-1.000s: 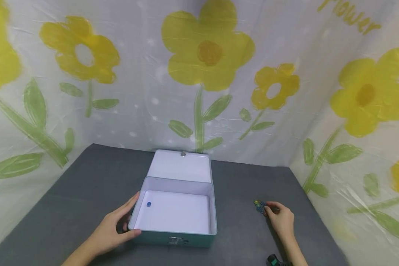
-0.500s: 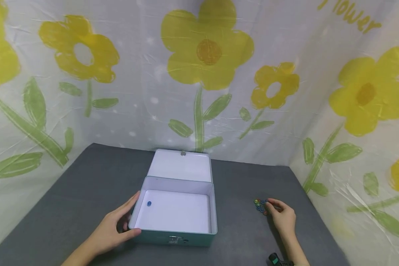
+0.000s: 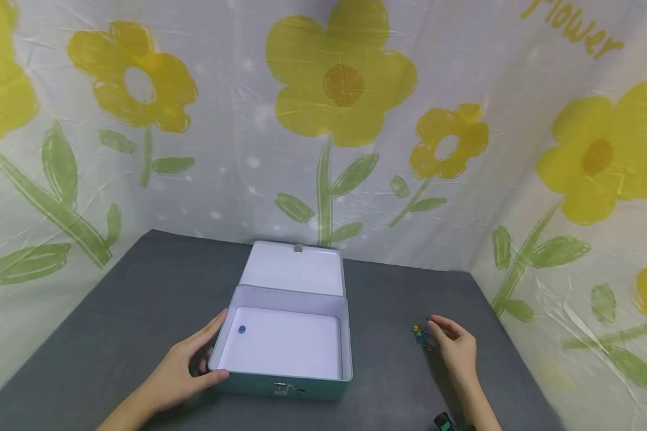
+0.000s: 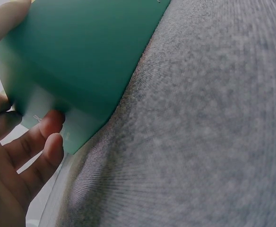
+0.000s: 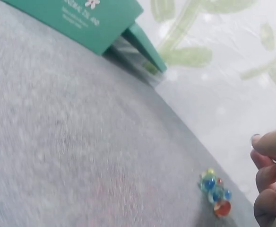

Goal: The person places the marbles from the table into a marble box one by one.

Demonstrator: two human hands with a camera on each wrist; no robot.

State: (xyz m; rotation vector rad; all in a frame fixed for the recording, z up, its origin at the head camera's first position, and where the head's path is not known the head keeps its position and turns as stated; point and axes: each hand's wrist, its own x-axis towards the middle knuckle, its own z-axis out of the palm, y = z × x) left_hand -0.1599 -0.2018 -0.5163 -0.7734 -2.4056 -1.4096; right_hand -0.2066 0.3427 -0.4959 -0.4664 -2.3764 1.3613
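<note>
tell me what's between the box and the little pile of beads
Just bare grey tabletop between the box and the beads; it shows in the head view, and the right wrist view agrees.

1. Box (image 3: 286, 347) stands on the table (image 3: 388, 371); lid (image 3: 293, 269) behind it.
2. One bead (image 3: 241, 329) in the box, toward the left.
3. Left hand (image 3: 180, 368) at the box's left side.
4. More beads (image 3: 420, 339) on the table, right of the box.
5. Right hand (image 3: 455, 348) just right of these.
6. Curtain (image 3: 221, 194) behind.
</note>
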